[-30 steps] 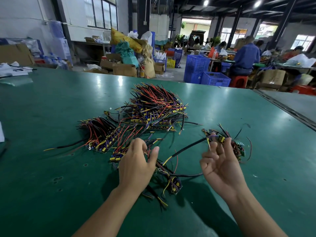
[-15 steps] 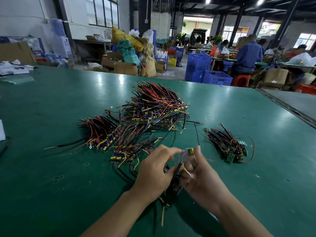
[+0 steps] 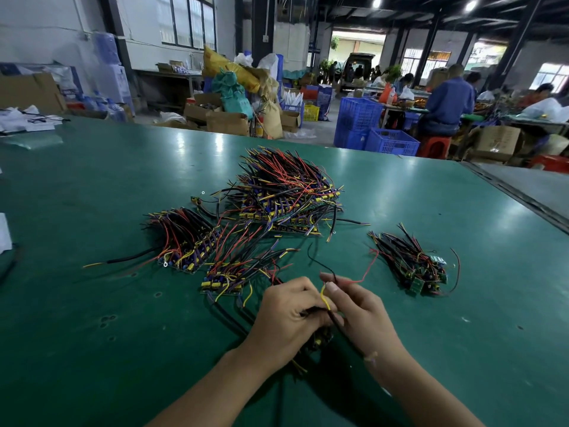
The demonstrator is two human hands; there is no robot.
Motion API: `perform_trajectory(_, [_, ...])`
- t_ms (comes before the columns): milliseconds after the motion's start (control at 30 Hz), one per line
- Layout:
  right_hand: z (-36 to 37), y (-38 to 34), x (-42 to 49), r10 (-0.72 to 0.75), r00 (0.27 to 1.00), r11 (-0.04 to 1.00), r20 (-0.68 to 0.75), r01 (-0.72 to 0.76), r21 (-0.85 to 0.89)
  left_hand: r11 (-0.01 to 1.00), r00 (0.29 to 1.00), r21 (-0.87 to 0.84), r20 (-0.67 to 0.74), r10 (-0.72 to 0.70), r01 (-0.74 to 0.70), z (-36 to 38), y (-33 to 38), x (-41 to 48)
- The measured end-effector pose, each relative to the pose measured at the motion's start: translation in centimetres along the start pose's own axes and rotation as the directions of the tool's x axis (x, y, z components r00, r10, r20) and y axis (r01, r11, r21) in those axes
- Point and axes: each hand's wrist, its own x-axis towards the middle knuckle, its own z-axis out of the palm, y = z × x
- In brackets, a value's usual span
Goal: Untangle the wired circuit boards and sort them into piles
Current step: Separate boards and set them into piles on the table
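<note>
White papers (image 3: 30,120) lie at the far left edge of the green table (image 3: 92,334); beyond the table stand open cardboard boxes (image 3: 228,121), their contents too blurred to tell. On the table, from the left, lie a fanned left pile (image 3: 184,241) of wired boards, a smaller pile (image 3: 228,275) just beside it and, behind both, the largest heap (image 3: 286,195), bristling with red, black and yellow wires. Near the front edge the left hand (image 3: 289,315) lies knuckles up, its fingers curled round a bundle of black wires; a wired circuit board (image 3: 321,340) shows just beneath it, between the two hands. The right hand (image 3: 360,312) touches the left, palm turned inward, thumb and forefinger pinching a yellow wire (image 3: 324,298); a red wire (image 3: 366,272) arches from its fingertips towards the right pile (image 3: 412,266), whose small green boards lie well apart from the other heaps. Past the far edge stand blue plastic crates (image 3: 391,141); what they hold cannot be told; the print on a brown carton (image 3: 495,143) further right is too blurred to read.
</note>
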Motion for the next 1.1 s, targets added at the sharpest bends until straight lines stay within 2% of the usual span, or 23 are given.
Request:
perform_trajectory(167, [-0.2, -0.2, -0.1, -0.073, 0.997, 0.994, -0.003, 0.072, -0.079, 0.986, 0.995, -0.143, -0.023, -0.093, 0.089, 0.3, 0.4, 0.0])
perform_trajectory(367, [-0.6, -0.3, -0.2, -0.197, 0.974, 0.940, 0.112, 0.220, -0.261, 0.956, 0.972, -0.196, -0.051, -0.231, 0.217, 0.6, 0.6, -0.2])
perform_trajectory(600, [-0.7, -0.5, -0.5, -0.210, 0.949, 0.949, 0.236, 0.256, -0.184, 0.876, 0.898, -0.214, 0.020, -0.439, 0.433, 0.4, 0.4, -0.2])
perform_trajectory(833, [-1.8, -1.2, -0.6, -0.115, 0.909, 0.949, 0.400, 0.220, -0.228, 0.875, 0.904, -0.293, -0.068, -0.421, 0.385, 0.8, 0.1, -0.2])
perform_trajectory(933, [-1.8, -1.6, -0.9, -0.114, 0.883, 0.884, 0.455, 0.299, -0.360, 0.902, 0.914, -0.247, -0.110, -0.389, 0.354, 0.8, 0.1, -0.1])
perform_trajectory(967, [-1.7, -1.6, -1.0, -0.105, 0.902, 0.856, 0.418, 0.296, -0.424, 0.900, 0.916, -0.261, -0.110, -0.386, 0.348, 0.9, 0.1, -0.1])
perform_trajectory(1033, [-1.4, -1.4, -0.9, -0.179, 0.929, 0.759, 0.325, 0.341, -0.554, 0.897, 0.919, -0.290, -0.113, -0.379, 0.334, 1.0, 0.4, -0.1])
perform_trajectory(1100, [-0.9, -1.4, -0.9, -0.261, 0.916, 0.664, 0.305, 0.400, -0.632, 0.888, 0.919, -0.333, -0.123, -0.374, 0.317, 1.1, 0.4, 0.0])
